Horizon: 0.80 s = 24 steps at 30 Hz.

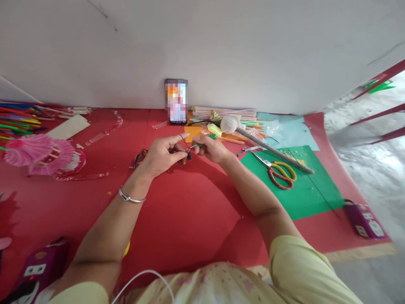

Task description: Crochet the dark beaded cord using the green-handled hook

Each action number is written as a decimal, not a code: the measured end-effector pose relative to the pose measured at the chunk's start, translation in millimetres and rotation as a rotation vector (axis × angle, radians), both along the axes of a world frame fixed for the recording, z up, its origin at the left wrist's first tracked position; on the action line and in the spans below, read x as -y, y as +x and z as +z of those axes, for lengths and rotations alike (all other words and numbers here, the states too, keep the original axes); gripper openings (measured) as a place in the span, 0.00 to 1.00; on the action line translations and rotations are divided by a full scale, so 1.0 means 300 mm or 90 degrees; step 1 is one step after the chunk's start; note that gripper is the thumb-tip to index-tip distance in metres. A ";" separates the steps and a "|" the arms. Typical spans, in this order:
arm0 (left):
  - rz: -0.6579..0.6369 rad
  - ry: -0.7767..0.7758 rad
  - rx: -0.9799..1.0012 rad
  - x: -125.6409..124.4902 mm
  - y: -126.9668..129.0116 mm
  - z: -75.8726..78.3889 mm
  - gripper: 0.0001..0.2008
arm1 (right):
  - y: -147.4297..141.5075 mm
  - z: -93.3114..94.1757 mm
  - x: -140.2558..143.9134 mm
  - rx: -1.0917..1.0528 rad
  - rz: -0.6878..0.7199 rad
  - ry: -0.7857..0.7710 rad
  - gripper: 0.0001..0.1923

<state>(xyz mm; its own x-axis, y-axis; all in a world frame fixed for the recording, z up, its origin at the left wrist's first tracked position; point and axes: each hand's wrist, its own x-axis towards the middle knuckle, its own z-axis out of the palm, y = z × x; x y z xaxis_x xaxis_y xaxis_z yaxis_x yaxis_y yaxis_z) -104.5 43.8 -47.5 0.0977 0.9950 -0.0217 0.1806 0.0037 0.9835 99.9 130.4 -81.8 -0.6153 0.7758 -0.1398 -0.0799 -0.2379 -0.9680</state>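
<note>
— Pinching what, exactly, are the hands seen here?

— A thin wire is pinched between thumb and fingers of the left hand, fingers curled; a green stick is gripped by the right hand, closed around it. Both pieces are held together just above the red mat, in front of the person.

— And what is laid out around them?

— Scissors with yellow and red handles are seen on a green sheet to the right, beside a long grey rod tipped with a white ball. A phone is propped against the wall behind the hands. Pink paper fans and coloured straws are spread at far left. A bundle of coloured bands lies near the left hand. A bangle is worn on the left wrist.
</note>
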 end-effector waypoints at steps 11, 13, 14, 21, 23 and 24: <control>-0.078 -0.027 -0.087 0.009 -0.002 0.031 0.32 | 0.077 0.077 -0.021 0.151 0.103 0.267 0.19; -0.069 -0.037 -0.094 0.008 -0.003 0.029 0.34 | 0.083 0.085 -0.021 0.166 0.111 0.301 0.19; -0.064 -0.043 -0.098 0.007 -0.004 0.027 0.35 | 0.085 0.089 -0.021 0.169 0.113 0.321 0.19; -0.016 -0.051 -0.089 0.003 -0.005 0.016 0.34 | 0.084 0.127 0.001 0.156 0.071 0.460 0.22; -0.004 -0.044 -0.070 0.004 -0.005 0.016 0.34 | 0.080 0.134 0.010 0.152 0.062 0.456 0.24; 0.000 -0.039 -0.064 0.005 -0.005 0.016 0.34 | 0.077 0.135 0.012 0.150 0.060 0.447 0.25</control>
<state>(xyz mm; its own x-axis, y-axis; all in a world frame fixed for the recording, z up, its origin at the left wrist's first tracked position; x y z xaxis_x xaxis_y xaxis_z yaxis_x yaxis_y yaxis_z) -106.0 42.3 -42.6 0.0925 0.9914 -0.0924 0.2790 0.0633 0.9582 123.1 126.7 -41.3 -0.6986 0.6766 0.2326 0.1386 0.4469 -0.8838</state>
